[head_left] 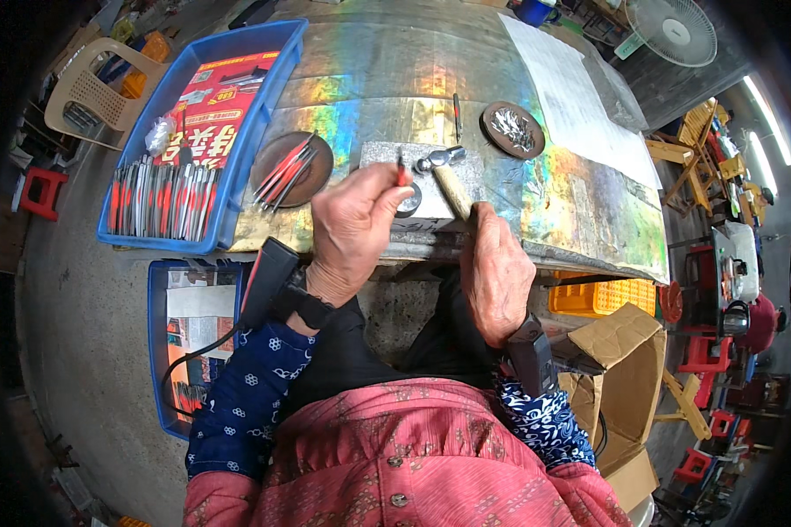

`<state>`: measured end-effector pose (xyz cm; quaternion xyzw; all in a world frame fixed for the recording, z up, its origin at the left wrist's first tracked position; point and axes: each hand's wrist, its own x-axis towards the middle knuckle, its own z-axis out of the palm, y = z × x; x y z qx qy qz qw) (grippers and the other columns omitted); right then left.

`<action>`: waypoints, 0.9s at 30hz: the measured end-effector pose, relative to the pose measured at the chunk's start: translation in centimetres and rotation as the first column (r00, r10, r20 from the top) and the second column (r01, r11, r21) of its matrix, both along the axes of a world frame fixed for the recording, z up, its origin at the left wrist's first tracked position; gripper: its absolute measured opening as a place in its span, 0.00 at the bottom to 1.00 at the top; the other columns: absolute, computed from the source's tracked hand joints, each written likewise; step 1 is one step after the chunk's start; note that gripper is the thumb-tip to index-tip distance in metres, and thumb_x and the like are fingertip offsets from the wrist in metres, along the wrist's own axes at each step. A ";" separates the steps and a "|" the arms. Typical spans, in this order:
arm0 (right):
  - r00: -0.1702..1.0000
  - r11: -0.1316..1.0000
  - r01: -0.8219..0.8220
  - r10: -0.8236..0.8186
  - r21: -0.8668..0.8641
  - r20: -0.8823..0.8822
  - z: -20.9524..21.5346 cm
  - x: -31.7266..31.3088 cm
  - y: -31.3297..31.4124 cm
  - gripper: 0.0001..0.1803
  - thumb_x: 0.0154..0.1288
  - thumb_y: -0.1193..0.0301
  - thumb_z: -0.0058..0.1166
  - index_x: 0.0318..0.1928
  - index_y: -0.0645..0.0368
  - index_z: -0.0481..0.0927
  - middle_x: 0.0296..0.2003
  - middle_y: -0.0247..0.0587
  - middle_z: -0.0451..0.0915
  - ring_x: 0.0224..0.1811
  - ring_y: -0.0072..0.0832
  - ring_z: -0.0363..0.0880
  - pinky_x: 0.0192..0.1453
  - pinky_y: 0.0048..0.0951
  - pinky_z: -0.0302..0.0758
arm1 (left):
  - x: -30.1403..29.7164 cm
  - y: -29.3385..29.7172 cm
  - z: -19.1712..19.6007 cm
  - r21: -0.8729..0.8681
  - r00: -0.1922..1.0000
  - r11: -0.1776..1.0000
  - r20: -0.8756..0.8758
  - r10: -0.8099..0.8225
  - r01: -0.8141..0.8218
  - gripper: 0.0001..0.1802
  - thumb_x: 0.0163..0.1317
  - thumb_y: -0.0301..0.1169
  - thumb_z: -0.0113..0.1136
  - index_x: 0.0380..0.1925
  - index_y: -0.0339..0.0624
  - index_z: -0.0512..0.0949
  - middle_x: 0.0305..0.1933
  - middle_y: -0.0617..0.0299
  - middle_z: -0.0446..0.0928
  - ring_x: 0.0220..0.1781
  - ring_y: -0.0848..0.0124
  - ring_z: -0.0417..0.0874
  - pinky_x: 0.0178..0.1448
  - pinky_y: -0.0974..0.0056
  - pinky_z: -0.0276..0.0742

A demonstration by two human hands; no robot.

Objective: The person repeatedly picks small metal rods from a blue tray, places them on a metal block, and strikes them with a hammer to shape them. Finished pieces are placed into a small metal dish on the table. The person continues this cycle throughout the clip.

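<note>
My left hand (pixel 356 220) pinches a slender red-and-dark tool (pixel 402 176) upright between thumb and fingers, over a grey speckled block (pixel 382 156) on the table. My right hand (pixel 498 277) is closed round the lower end of a hammer's pale wooden handle (pixel 452 191). The metal hammer head (pixel 440 159) is at the block, right of the pinched tool. Just below that tool, a small round dark metal piece (pixel 409 205) sits on the block, partly hidden by my left fingers. Beyond the block lies a thin dark stick (pixel 456 114) with a red part.
Left of my hands, a brown round dish (pixel 321 183) holds several slender red-and-silver tools. A blue tray (pixel 232 220) contains many more. Small metal pieces fill another dish (pixel 492 140) at the right. Below the table stand a blue crate (pixel 156 351), a yellow basket (pixel 589 299) and a cardboard box (pixel 628 386).
</note>
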<state>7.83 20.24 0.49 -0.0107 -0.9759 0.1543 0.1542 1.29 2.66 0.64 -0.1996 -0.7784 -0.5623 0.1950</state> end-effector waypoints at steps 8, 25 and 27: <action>0.990 0.859 -0.080 0.007 -0.506 -0.144 6.3 1.3 1.4 0.15 0.63 0.76 0.56 0.51 0.64 0.77 0.31 0.45 0.80 0.29 0.31 0.79 0.36 0.28 0.76 | 0.0 0.3 0.3 -0.056 0.997 0.998 -0.075 0.005 -0.009 0.05 0.58 0.21 0.65 0.32 0.32 0.79 0.31 0.52 0.81 0.32 0.63 0.85 0.36 0.64 0.77; 0.854 0.849 -0.403 0.214 -0.343 -0.474 14.1 4.3 0.1 0.16 0.64 0.76 0.55 0.51 0.70 0.77 0.31 0.46 0.80 0.28 0.27 0.79 0.34 0.25 0.75 | 0.2 0.3 0.2 -0.034 0.998 0.999 -0.062 0.010 -0.013 0.08 0.57 0.22 0.65 0.36 0.30 0.79 0.33 0.49 0.82 0.32 0.59 0.85 0.35 0.63 0.77; 0.918 0.900 -0.314 0.205 -0.303 -0.340 13.8 3.8 -0.1 0.16 0.64 0.76 0.56 0.52 0.70 0.77 0.32 0.49 0.81 0.28 0.30 0.81 0.35 0.28 0.77 | 0.1 0.3 0.2 -0.056 0.995 0.998 -0.093 0.016 -0.022 0.08 0.57 0.21 0.65 0.36 0.30 0.80 0.33 0.49 0.82 0.33 0.58 0.85 0.35 0.63 0.78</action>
